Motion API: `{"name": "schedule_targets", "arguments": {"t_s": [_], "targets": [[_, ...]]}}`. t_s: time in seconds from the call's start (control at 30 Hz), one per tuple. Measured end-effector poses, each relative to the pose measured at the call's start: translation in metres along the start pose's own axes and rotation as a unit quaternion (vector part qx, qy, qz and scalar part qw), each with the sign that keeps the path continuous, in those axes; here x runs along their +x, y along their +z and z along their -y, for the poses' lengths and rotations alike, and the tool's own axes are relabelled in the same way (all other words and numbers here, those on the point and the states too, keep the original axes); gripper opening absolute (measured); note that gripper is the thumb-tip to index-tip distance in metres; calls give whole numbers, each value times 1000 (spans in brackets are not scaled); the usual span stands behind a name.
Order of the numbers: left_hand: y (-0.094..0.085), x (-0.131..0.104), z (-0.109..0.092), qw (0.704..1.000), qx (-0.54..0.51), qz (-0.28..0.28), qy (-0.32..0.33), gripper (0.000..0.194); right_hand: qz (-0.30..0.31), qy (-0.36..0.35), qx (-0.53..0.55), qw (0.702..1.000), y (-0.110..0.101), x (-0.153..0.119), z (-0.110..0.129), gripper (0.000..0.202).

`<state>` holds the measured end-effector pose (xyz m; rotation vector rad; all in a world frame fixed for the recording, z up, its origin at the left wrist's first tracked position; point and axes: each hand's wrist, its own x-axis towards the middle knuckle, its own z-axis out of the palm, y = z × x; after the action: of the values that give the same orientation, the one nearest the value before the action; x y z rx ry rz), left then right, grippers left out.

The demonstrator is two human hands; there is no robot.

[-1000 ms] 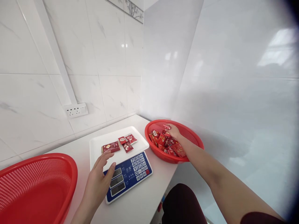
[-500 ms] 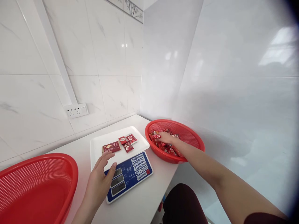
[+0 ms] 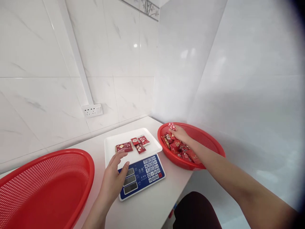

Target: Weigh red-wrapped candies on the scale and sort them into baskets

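Note:
My right hand (image 3: 180,133) is over the far-left part of a red mesh basket (image 3: 215,149), closed on a small red packet (image 3: 172,126) with pale spots. Below it, several red wrapped packets (image 3: 182,148) lie in that basket. My left hand (image 3: 114,175) holds nothing; its fingers are apart near the front left edge of a digital scale (image 3: 143,184), partly covering the displays. On the scale's white tray (image 3: 122,133) lie a wide dark-red packet (image 3: 124,147) and a cluster of smaller red packets (image 3: 139,143).
A second red mesh basket (image 3: 45,190) stands at the left, and its bare bottom shows. All of it rests on a white table (image 3: 152,206) against a tiled wall with a power socket (image 3: 92,110). My knee (image 3: 196,210) is below the table's right edge.
My right hand has come up from among the packets and now has a spotted packet in its fingers. The view has swung left, shifting everything rightward; my left hand stays by the scale.

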<state>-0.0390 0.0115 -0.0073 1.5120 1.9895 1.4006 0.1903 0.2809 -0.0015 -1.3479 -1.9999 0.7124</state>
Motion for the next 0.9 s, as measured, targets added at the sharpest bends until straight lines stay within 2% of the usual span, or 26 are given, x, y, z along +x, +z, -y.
{"name": "schedule_targets", "arguments": {"t_s": [0.07,0.17,0.23,0.27,0.33,0.4,0.5,0.57,0.7,0.83,0.9], "targets": [[2,-1,-1,999,-28,14,-11,28,-1,-16,49,999,1,-8,18,31],[7,-3,-4,990,-118,63,-42,31,58,-40,148,986,15,-41,51,35],[11,-6,-8,973,-196,104,-64,39,169,-10,313,934,31,-73,71,41],[13,-7,-9,962,-232,123,-75,45,222,2,360,906,40,-89,80,44],[16,-9,-12,942,-287,150,-94,55,308,9,394,866,57,-118,94,44],[18,-10,-13,932,-311,159,-92,54,345,-31,388,854,72,-137,102,38],[18,-10,-12,945,-292,138,-53,37,361,-69,391,844,88,-151,108,29],[16,-9,-12,953,-275,119,-40,29,374,-47,420,826,95,-154,108,26],[8,-5,-10,957,-277,61,-55,27,404,17,451,796,104,-164,97,23],[3,2,2,991,-121,-37,-39,27,414,69,464,780,107,-183,78,27],[5,6,11,999,-28,-45,-5,30,416,86,470,774,105,-192,70,27]]}}
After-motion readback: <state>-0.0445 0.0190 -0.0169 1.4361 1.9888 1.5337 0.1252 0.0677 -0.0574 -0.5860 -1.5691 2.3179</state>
